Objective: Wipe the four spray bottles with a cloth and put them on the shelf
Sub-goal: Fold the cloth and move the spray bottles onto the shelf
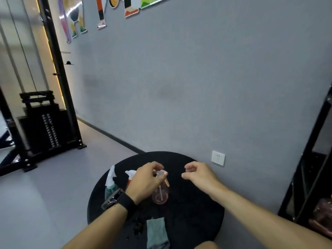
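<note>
Your left hand curls round the trigger head of the pink spray bottle, which stands upright near the middle of the round black table; your right hand hovers just beside it, fingers loosely curled and holding nothing. The step in hand looks like taking up this bottle for wiping, so grip it lower on the neck, not only the trigger, keep it upright, and send your free hand to the folded grey-green cloth at the table's near edge. I count three bottles in view: the pink one, a red-and-white one partly behind your left hand, and a green one with a white head at the left rim. A fourth does not show. One cloth. The dark shelf frame stands to your right.
</note>
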`<action>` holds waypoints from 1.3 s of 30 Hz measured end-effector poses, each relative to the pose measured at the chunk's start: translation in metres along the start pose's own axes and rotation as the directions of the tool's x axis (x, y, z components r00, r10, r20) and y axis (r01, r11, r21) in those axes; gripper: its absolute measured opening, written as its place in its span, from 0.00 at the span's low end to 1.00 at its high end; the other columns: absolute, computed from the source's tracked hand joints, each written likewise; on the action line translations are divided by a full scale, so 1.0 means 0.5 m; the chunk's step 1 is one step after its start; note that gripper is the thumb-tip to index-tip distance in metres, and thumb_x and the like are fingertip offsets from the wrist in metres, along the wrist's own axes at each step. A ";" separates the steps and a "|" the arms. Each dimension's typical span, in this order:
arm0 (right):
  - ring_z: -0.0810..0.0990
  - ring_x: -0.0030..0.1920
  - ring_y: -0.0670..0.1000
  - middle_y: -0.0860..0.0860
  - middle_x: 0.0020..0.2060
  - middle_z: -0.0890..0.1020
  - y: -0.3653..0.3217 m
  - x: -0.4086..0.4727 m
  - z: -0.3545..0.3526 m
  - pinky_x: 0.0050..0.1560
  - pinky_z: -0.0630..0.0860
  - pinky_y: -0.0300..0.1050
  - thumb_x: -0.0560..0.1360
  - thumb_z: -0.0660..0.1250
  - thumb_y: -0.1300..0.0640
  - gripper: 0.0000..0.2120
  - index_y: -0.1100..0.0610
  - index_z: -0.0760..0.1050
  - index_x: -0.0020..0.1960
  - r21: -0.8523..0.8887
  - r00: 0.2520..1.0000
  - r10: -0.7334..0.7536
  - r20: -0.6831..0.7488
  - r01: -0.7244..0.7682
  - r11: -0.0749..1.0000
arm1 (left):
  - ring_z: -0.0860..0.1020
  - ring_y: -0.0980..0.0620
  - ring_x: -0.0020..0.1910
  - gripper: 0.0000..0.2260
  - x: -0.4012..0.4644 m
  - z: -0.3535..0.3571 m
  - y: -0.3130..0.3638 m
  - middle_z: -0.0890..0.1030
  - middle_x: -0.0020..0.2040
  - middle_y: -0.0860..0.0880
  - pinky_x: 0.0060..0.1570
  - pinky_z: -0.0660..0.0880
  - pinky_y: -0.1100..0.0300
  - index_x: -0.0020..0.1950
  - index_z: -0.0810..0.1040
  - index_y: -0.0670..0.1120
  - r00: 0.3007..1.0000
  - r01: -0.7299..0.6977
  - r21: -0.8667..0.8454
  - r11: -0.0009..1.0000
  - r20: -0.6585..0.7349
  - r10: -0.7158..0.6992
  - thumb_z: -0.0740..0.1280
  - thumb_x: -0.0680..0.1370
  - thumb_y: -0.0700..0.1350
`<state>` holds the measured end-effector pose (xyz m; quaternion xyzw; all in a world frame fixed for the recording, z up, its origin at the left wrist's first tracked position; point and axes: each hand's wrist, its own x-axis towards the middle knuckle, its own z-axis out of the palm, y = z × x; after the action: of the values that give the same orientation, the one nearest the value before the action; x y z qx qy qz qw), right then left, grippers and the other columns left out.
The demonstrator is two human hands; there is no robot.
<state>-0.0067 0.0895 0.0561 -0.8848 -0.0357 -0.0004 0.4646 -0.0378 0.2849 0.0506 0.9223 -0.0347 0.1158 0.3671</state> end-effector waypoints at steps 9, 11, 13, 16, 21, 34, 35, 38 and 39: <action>0.79 0.52 0.46 0.47 0.51 0.81 0.036 0.085 0.125 0.52 0.73 0.38 0.70 0.74 0.55 0.17 0.53 0.79 0.58 -0.034 0.997 0.043 0.063 -0.041 0.999 | 0.76 0.59 0.53 0.13 0.016 0.026 -0.124 0.77 0.52 0.60 0.49 0.68 0.73 0.61 0.78 0.50 0.995 0.093 0.000 0.996 0.022 -0.093 0.69 0.78 0.49; 0.79 0.53 0.46 0.48 0.53 0.81 0.052 0.109 0.152 0.53 0.73 0.38 0.70 0.74 0.54 0.19 0.53 0.78 0.60 -0.051 0.996 0.054 0.068 -0.051 0.997 | 0.76 0.60 0.53 0.13 0.024 0.039 -0.149 0.77 0.52 0.61 0.47 0.67 0.75 0.61 0.78 0.50 0.994 0.107 0.001 0.994 0.027 -0.107 0.69 0.78 0.50; 0.78 0.56 0.46 0.48 0.57 0.80 0.068 0.129 0.179 0.54 0.73 0.39 0.71 0.73 0.53 0.21 0.53 0.76 0.63 -0.071 0.996 0.049 0.069 -0.044 0.997 | 0.76 0.61 0.52 0.12 0.031 0.054 -0.172 0.77 0.52 0.61 0.46 0.68 0.76 0.61 0.78 0.51 0.993 0.114 -0.001 0.994 0.040 -0.113 0.69 0.78 0.50; 0.76 0.59 0.47 0.49 0.61 0.77 0.092 0.157 0.216 0.55 0.72 0.40 0.72 0.72 0.53 0.23 0.52 0.73 0.65 -0.075 0.997 0.036 0.061 -0.031 0.997 | 0.76 0.63 0.48 0.09 0.045 0.076 -0.203 0.78 0.50 0.60 0.43 0.68 0.78 0.57 0.78 0.54 0.990 0.132 0.005 0.991 0.050 -0.132 0.70 0.77 0.50; 0.74 0.62 0.49 0.48 0.62 0.75 0.122 0.209 0.271 0.57 0.72 0.43 0.71 0.73 0.51 0.27 0.52 0.70 0.67 -0.042 0.997 0.055 0.061 -0.052 0.998 | 0.77 0.62 0.51 0.09 0.071 0.105 -0.247 0.79 0.53 0.59 0.50 0.71 0.74 0.57 0.79 0.53 0.985 0.150 -0.012 0.989 0.084 -0.148 0.69 0.77 0.49; 0.82 0.44 0.52 0.53 0.41 0.83 0.149 0.274 0.351 0.48 0.79 0.52 0.70 0.72 0.47 0.14 0.57 0.79 0.48 0.087 0.986 0.161 0.030 -0.163 0.983 | 0.78 0.62 0.51 0.08 0.101 0.140 -0.299 0.81 0.53 0.58 0.46 0.69 0.78 0.56 0.80 0.53 0.976 0.199 -0.041 0.979 0.102 -0.194 0.70 0.77 0.48; 0.82 0.44 0.52 0.52 0.41 0.83 0.150 0.274 0.351 0.48 0.79 0.53 0.71 0.72 0.47 0.12 0.55 0.79 0.48 0.095 0.987 0.157 0.030 -0.159 0.983 | 0.78 0.62 0.51 0.08 0.102 0.139 -0.299 0.81 0.53 0.58 0.46 0.69 0.79 0.55 0.80 0.53 0.975 0.201 -0.040 0.979 0.103 -0.196 0.70 0.77 0.48; 0.82 0.43 0.50 0.48 0.39 0.83 0.153 0.275 0.352 0.48 0.80 0.53 0.71 0.72 0.48 0.05 0.47 0.79 0.45 0.122 0.989 0.143 0.047 -0.148 0.981 | 0.78 0.62 0.51 0.08 0.100 0.134 -0.297 0.81 0.53 0.58 0.45 0.68 0.79 0.55 0.80 0.52 0.975 0.202 -0.038 0.979 0.106 -0.197 0.70 0.77 0.48; 0.83 0.43 0.49 0.48 0.39 0.83 0.151 0.274 0.350 0.48 0.80 0.53 0.72 0.72 0.49 0.05 0.46 0.80 0.47 0.130 0.990 0.135 0.045 -0.140 0.982 | 0.77 0.62 0.51 0.08 0.098 0.131 -0.295 0.81 0.52 0.58 0.45 0.68 0.79 0.56 0.80 0.52 0.975 0.201 -0.035 0.979 0.108 -0.196 0.69 0.77 0.48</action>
<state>0.1293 0.1994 -0.1009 -0.8520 0.0171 0.0501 0.5208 0.0439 0.3486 -0.0825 0.9173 0.0359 0.0297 0.3955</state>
